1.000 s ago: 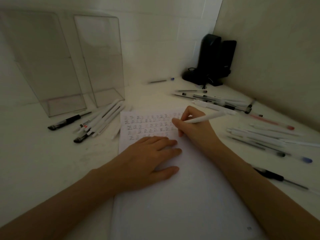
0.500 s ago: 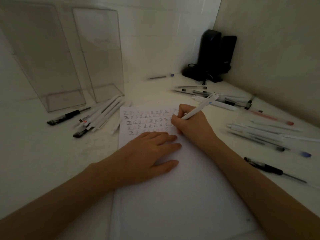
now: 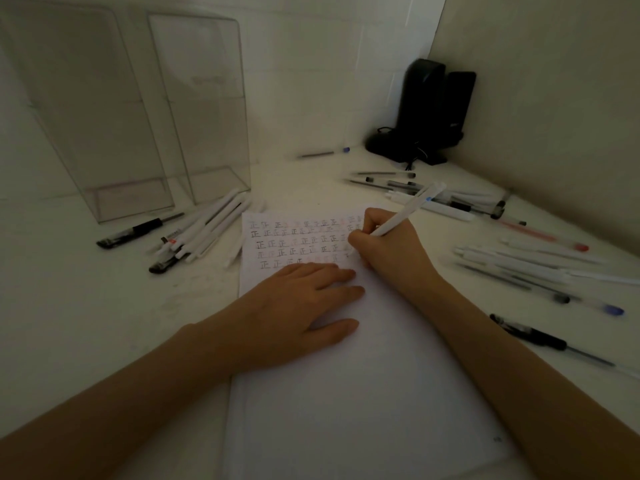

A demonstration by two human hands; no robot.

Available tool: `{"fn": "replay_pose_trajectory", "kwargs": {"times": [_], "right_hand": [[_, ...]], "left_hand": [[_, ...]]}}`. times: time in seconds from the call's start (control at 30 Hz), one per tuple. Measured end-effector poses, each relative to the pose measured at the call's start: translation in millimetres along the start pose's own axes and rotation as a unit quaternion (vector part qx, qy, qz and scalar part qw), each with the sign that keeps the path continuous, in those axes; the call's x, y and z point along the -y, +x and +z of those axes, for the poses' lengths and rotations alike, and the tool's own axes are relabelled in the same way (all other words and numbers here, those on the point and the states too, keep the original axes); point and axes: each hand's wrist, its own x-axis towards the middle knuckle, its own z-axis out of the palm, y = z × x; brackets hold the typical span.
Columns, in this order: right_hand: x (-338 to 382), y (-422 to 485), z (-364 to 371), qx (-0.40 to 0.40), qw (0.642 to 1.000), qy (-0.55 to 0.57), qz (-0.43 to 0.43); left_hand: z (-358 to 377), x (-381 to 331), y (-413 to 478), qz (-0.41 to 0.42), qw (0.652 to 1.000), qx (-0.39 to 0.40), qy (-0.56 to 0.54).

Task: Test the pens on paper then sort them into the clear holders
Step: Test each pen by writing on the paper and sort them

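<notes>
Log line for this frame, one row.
phase: pen test | right hand: grips white pen over paper | left hand: flat on paper | holders: no pens inside

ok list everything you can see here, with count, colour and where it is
clear holders: two, see-through, standing back left by the wall
paper: one pad, white, centre, rows of test marks at its far end
left pens: a heap, mostly white, some black, between holders and paper
black pen: one, alone, left of that heap
right pens: many, white, clear, red, blue, black, scattered right of the paper
far pen: one, grey with blue end, by the back wall
black boxes: two, back right corner, with a cable
left hand: flat on the paper
right hand: holds one white pen at the marked rows
</notes>
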Motion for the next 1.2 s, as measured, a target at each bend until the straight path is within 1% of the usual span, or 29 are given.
{"fn": "replay_pose_trajectory", "kwargs": {"times": [0.2, 0.27, 0.4, 0.53, 0.63, 0.77, 0.87, 0.97, 1.0, 1.07, 1.13, 1.2], "right_hand": [[0, 0, 0, -0.006, 1.000, -0.011, -0.006], [1, -1, 0, 0.004, 1.000, 0.005, -0.005], [2, -2, 1, 0.015, 1.000, -0.006, -0.006], [3, -4, -1, 0.023, 1.000, 0.006, -0.006], [4, -5, 0, 0.036, 0.999, -0.014, -0.013], [3, -3, 1, 0.004, 0.999, -0.035, 0.000], [3, -3, 0, -0.014, 0.999, -0.043, -0.018], [7, -5, -3, -0.054, 0.998, -0.014, 0.004], [7, -5, -4, -0.053, 0.998, -0.001, 0.013], [5, -7, -8, -0.025, 0.998, 0.062, 0.009], [4, -9, -11, 0.014, 0.991, 0.133, -0.024], [5, -9, -15, 0.032, 0.983, 0.180, -0.022]], "left_hand": [[-1, -1, 0, -0.002, 1.000, 0.006, -0.002], [-1, -1, -1, -0.005, 1.000, 0.001, 0.002], [-1, -1, -2, -0.005, 1.000, -0.012, 0.018], [-2, -1, -2, -0.007, 1.000, -0.008, 0.013], [-1, -1, -2, -0.003, 1.000, -0.025, 0.018], [0, 1, -2, -0.004, 1.000, -0.021, 0.018], [-2, 1, -3, -0.006, 1.000, -0.019, 0.014], [-2, 1, -2, -0.012, 1.000, -0.010, -0.001], [-3, 1, -2, -0.012, 1.000, -0.011, -0.005], [-4, 1, -2, -0.013, 1.000, -0.010, -0.014], [-4, 2, -3, -0.015, 1.000, -0.006, -0.023], [-5, 2, -3, -0.015, 0.999, -0.007, -0.028]]}}
